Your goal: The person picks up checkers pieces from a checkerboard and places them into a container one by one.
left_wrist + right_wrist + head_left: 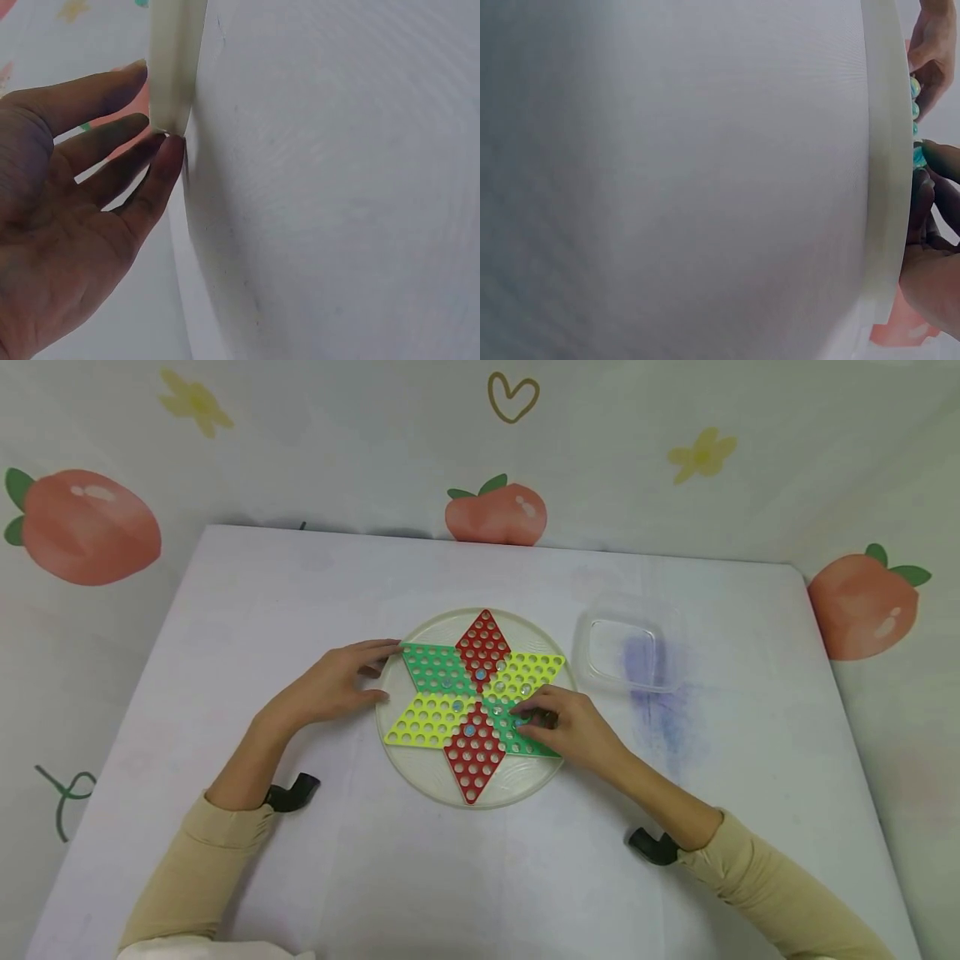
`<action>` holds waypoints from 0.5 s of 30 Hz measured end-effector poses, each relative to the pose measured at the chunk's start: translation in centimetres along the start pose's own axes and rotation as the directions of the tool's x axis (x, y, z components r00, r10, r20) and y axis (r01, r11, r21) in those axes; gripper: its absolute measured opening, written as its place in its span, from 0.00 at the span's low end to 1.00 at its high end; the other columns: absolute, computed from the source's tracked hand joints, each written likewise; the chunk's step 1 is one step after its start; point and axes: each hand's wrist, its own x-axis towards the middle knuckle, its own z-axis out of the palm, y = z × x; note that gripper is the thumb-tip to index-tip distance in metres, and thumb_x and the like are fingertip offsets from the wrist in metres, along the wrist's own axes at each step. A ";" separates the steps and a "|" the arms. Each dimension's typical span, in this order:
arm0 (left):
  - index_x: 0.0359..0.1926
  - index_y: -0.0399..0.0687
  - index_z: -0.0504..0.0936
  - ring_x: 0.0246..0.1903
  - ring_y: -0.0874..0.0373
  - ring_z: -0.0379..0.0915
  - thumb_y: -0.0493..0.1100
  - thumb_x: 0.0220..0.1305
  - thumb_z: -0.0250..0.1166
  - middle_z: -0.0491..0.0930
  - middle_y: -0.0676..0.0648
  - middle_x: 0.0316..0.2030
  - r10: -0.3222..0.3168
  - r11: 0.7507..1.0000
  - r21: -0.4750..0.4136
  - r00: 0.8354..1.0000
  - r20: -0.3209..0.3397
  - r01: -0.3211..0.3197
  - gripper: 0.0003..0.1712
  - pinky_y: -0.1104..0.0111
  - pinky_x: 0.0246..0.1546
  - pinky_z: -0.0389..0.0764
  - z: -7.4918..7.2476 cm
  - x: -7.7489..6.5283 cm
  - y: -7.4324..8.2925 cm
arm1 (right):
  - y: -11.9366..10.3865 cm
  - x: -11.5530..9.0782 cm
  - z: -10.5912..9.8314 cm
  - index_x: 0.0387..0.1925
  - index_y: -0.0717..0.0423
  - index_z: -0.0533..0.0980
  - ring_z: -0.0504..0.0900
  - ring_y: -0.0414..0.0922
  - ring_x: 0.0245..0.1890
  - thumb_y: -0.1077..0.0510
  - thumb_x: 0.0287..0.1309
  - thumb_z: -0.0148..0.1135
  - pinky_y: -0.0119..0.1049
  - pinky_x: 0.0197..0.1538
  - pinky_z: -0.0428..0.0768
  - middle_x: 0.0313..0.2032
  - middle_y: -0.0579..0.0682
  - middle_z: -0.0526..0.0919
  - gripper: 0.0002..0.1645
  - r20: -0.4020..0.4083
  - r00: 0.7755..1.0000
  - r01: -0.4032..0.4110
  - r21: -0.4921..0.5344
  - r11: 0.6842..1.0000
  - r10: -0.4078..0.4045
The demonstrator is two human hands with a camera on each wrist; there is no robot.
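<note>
A round Chinese checkers board [420, 777] with a red, green and yellow star lies on the table. My right hand [566, 722] is over its right-hand green section and pinches a blue-green marble [919, 157] between thumb and finger, low against the board. Several other glassy marbles rest in holes around the star's middle, including a blue marble [470, 730] on the near red section and a clear marble [526, 689] on the yellow. On the left, my left hand [341, 681] has its fingers loosely spread, with fingertips touching the board's edge [171, 75].
A clear plastic container [622, 652] stands to the right of the board, beyond my right hand. Bluish stains [663, 722] mark the white tabletop there. Behind the table hangs a pale cloth printed with peaches [497, 512].
</note>
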 end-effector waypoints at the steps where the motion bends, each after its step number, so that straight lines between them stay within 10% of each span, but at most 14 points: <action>1: 0.71 0.37 0.66 0.51 0.46 0.79 0.31 0.57 0.72 0.67 0.39 0.68 -0.004 1.000 -0.017 1.000 0.000 0.004 0.41 0.56 0.55 0.78 0.0 0.0 -0.1 | 0.0 0.0 0.0 0.40 0.54 0.86 0.78 0.38 0.31 0.61 0.52 0.75 0.31 0.34 0.77 0.34 0.43 0.82 0.12 0.001 1.000 -0.002 -0.002 1.000 0.002; 15: 0.69 0.44 0.70 0.50 0.48 0.77 0.31 0.56 0.72 0.78 0.40 0.56 -0.079 0.995 -0.067 0.996 -0.028 0.077 0.40 0.57 0.46 0.82 -0.1 -0.3 -0.6 | 0.2 0.2 0.1 0.37 0.55 0.87 0.78 0.37 0.31 0.63 0.49 0.77 0.30 0.33 0.78 0.33 0.43 0.82 0.11 -0.014 0.999 0.030 -0.005 1.000 -0.030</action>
